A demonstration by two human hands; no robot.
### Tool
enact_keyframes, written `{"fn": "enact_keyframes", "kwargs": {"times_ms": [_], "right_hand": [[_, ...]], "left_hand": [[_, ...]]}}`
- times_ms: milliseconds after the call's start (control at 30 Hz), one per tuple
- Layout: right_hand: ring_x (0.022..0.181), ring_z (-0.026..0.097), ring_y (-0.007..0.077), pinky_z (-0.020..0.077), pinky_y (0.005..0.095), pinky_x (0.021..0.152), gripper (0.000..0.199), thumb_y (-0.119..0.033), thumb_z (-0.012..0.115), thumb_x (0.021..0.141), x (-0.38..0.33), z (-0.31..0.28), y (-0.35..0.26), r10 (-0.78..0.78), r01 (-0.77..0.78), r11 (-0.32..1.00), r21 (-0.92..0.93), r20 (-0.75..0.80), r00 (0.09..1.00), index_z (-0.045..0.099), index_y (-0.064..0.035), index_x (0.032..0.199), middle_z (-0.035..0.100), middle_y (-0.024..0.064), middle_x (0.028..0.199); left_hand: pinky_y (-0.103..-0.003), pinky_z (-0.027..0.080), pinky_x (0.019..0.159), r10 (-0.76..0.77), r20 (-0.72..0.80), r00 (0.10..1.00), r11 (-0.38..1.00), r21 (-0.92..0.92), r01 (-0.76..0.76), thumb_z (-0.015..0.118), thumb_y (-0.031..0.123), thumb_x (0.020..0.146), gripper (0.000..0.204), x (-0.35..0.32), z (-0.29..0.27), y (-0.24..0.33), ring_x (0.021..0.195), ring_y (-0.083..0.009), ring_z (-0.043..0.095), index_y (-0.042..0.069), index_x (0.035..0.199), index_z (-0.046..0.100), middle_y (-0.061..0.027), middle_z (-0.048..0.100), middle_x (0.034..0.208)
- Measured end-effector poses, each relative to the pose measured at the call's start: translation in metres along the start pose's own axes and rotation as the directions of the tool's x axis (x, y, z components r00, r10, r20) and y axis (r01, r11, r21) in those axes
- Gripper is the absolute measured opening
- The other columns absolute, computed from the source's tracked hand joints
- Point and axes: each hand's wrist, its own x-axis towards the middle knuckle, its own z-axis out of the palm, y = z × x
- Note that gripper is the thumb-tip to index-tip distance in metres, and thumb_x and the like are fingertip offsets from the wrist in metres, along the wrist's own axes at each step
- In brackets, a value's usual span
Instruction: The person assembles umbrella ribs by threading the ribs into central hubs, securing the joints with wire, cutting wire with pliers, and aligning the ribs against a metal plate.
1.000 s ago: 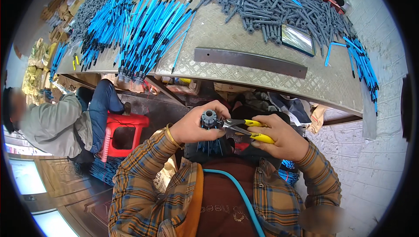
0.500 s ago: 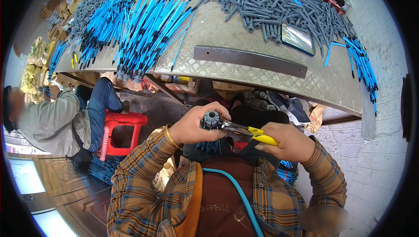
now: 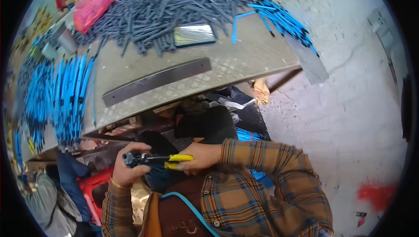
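Observation:
My left hand (image 3: 123, 170) is closed round a grey plastic fitting (image 3: 130, 160), with its ribbed, round end showing between thumb and fingers. Pliers with yellow handles (image 3: 178, 158) are gripped in my right hand (image 3: 203, 155). Their metal jaws reach to the fitting's side; blur and my left fingers hide whether they bite on it. Both hands are in front of my body, below the near edge of the table (image 3: 244, 67).
On the table lie a heap of grey plastic parts (image 3: 148, 14), bundles of blue rods (image 3: 70, 97), more blue rods (image 3: 283, 19) at right, a flat metal bar (image 3: 157, 82) and a silver-topped box (image 3: 194, 35). A co-worker in grey (image 3: 48, 197) sits at left beside a red stool (image 3: 94, 189).
The view has swung to the right, so the table and my hands appear farther left. A person in red has come into view at the far left. Both hands keep their holds.

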Motion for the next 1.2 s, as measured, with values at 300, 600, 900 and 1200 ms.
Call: {"fn": "enact_keyframes", "kwargs": {"times_ms": [300, 600, 900, 1200], "right_hand": [[0.049, 0.058, 0.0177, 0.0473, 0.0254, 0.043, 0.050, -0.027, 0.057, 0.086, -0.028, -0.017, -0.033, -0.321, 0.318, 0.901, -0.296, 0.040, 0.946, 0.037, -0.0002, 0.124, 0.060, 0.0126, 0.067], [0.057, 0.059, 0.0166, 0.0469, 0.0284, 0.046, 0.054, -0.022, 0.061, 0.082, -0.040, -0.041, -0.041, 0.306, -0.396, 0.870, 0.293, 0.308, 0.901, 0.038, -0.0018, 0.127, 0.059, 0.0128, 0.088], [0.056, 0.061, 0.0157, 0.0485, 0.0273, 0.049, 0.042, -0.017, 0.057, 0.084, -0.046, -0.016, -0.040, 0.245, -0.261, 0.953, 0.155, 0.116, 0.963, 0.043, -0.0054, 0.122, 0.060, 0.0098, 0.072], [0.049, 0.057, 0.0164, 0.0460, 0.0266, 0.044, 0.042, -0.013, 0.050, 0.086, -0.042, -0.012, -0.036, 0.280, -0.363, 0.762, 0.536, 0.233, 0.931, 0.038, -0.0038, 0.125, 0.059, 0.0114, 0.070]], "left_hand": [[-0.024, 0.042, 0.070, 0.147, -0.029, 0.989, 0.988, 0.057, -0.145, 0.080, 0.032, 0.056, 0.051, 0.019, 0.007, -0.022, 0.076, -0.0128, 0.054, 0.002, 0.090, 0.058, -0.0046, 0.058, 0.084], [-0.025, 0.042, 0.069, 0.234, 0.075, 0.969, 0.965, 0.106, -0.242, 0.076, 0.028, 0.058, 0.044, 0.041, 0.009, -0.026, 0.073, -0.0135, 0.053, 0.001, 0.086, 0.055, -0.0070, 0.057, 0.080], [-0.026, 0.042, 0.076, -0.019, 0.144, 0.989, 1.000, 0.019, 0.016, 0.077, 0.013, 0.059, 0.039, 0.034, 0.014, -0.003, 0.082, -0.0129, 0.054, 0.002, 0.091, 0.060, -0.0037, 0.057, 0.090], [-0.026, 0.044, 0.070, 0.080, 0.033, 0.996, 0.997, -0.016, -0.080, 0.079, 0.022, 0.058, 0.044, 0.036, 0.006, -0.011, 0.074, -0.0145, 0.054, 0.000, 0.089, 0.058, -0.0077, 0.059, 0.084]]}}
